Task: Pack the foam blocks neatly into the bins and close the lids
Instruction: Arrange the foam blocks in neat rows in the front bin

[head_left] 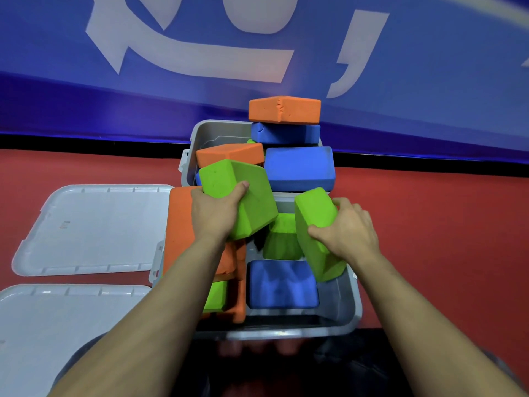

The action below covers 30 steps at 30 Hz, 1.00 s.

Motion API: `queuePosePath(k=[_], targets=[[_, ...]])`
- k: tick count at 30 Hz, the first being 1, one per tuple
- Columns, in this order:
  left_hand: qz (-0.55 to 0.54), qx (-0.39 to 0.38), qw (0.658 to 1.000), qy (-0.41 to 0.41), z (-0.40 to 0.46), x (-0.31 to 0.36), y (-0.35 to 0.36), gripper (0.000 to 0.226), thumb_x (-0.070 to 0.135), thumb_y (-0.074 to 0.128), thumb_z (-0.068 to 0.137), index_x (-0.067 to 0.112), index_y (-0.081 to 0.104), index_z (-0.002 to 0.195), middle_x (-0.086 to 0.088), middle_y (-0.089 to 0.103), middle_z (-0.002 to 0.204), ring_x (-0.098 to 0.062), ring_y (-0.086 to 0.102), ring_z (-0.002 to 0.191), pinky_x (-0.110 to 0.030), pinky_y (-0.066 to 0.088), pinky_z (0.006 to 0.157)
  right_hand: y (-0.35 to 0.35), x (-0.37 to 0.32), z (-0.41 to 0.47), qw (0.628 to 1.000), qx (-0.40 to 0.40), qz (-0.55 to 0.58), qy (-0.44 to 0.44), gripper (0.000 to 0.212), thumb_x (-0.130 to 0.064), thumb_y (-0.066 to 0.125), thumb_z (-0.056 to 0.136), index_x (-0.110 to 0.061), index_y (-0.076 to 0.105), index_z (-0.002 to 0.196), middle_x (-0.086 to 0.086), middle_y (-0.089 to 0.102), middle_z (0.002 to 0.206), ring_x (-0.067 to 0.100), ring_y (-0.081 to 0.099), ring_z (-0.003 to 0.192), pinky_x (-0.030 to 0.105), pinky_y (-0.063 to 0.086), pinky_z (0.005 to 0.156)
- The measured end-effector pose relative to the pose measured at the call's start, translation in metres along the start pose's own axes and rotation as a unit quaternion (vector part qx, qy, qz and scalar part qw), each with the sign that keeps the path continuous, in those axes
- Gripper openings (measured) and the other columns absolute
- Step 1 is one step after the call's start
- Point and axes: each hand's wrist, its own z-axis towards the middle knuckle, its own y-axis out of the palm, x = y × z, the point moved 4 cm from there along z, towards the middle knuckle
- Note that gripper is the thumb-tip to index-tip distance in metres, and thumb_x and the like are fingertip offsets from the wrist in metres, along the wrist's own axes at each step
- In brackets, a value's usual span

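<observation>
Two grey bins stand one behind the other on the red floor. Over the near bin (350, 308) my left hand (214, 209) grips a green foam block (243, 196) and my right hand (347, 227) grips another green foam block (313, 233), which is tilted. Inside the near bin lie a blue block (282, 283), a green block (279, 239), an upright orange block (180, 224) and a small green one (216, 295). The far bin (200, 133) is heaped with an orange block (229, 154), a blue block (299, 167), and a blue (286, 133) and orange block (284, 109) stacked at the back.
Two grey lids lie flat on the floor to the left, the farther lid (94, 229) beside the near bin and the closer lid (65, 333) at the bottom left. A blue banner wall (400, 81) with white lettering rises behind the far bin.
</observation>
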Motion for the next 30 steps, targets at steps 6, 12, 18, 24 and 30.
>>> queuePosePath(k=[6, 12, 18, 24, 30], targets=[[-0.072, 0.013, 0.997, 0.030, -0.003, 0.023, -0.010, 0.082, 0.069, 0.087, 0.053, 0.024, 0.068, 0.118, 0.010, 0.076, 0.105, -0.010, 0.074, 0.095, -0.044, 0.060, 0.090, -0.013, -0.021, -0.008, 0.991, 0.084, 0.017, -0.099, 0.080, -0.052, 0.075, 0.066, -0.018, 0.051, 0.134, 0.007, 0.051, 0.121, 0.030, 0.046, 0.116, 0.045, 0.045, 0.097], [-0.109, 0.066, 0.992, 0.021, -0.010, 0.034, -0.023, 0.073, 0.063, 0.085, 0.066, 0.022, 0.056, 0.118, 0.012, 0.069, 0.109, -0.009, 0.068, 0.100, -0.040, 0.057, 0.095, 0.023, -0.031, -0.010, 0.963, 0.156, -0.071, -0.210, 0.081, -0.043, 0.078, 0.058, -0.017, 0.053, 0.130, 0.006, 0.052, 0.113, 0.029, 0.050, 0.101, 0.043, 0.044, 0.085], [-0.114, 0.072, 0.991, 0.001, -0.011, 0.034, -0.031, 0.073, 0.060, 0.085, 0.070, 0.019, 0.055, 0.123, 0.011, 0.068, 0.108, -0.006, 0.067, 0.097, -0.038, 0.057, 0.093, 0.074, -0.025, -0.004, 0.950, 0.145, -0.145, -0.237, 0.085, -0.035, 0.088, 0.053, -0.013, 0.055, 0.128, 0.008, 0.052, 0.112, 0.030, 0.051, 0.096, 0.040, 0.046, 0.079], [-0.138, 0.061, 0.988, -0.018, -0.003, 0.028, -0.037, 0.075, 0.059, 0.087, 0.066, 0.016, 0.063, 0.122, 0.006, 0.074, 0.109, -0.008, 0.072, 0.095, -0.040, 0.060, 0.091, 0.112, -0.048, 0.003, 0.952, 0.144, -0.146, -0.228, 0.087, -0.039, 0.090, 0.054, -0.015, 0.055, 0.130, 0.008, 0.053, 0.113, 0.028, 0.051, 0.096, 0.039, 0.045, 0.079], [-0.133, 0.060, 0.988, -0.051, 0.004, 0.019, -0.037, 0.069, 0.055, 0.087, 0.071, 0.016, 0.062, 0.121, 0.005, 0.072, 0.108, -0.012, 0.070, 0.096, -0.034, 0.057, 0.079, 0.161, -0.050, 0.024, 0.972, 0.128, -0.076, -0.181, 0.073, -0.036, 0.090, 0.058, -0.024, 0.060, 0.124, 0.002, 0.054, 0.115, 0.027, 0.052, 0.106, 0.046, 0.039, 0.096]])
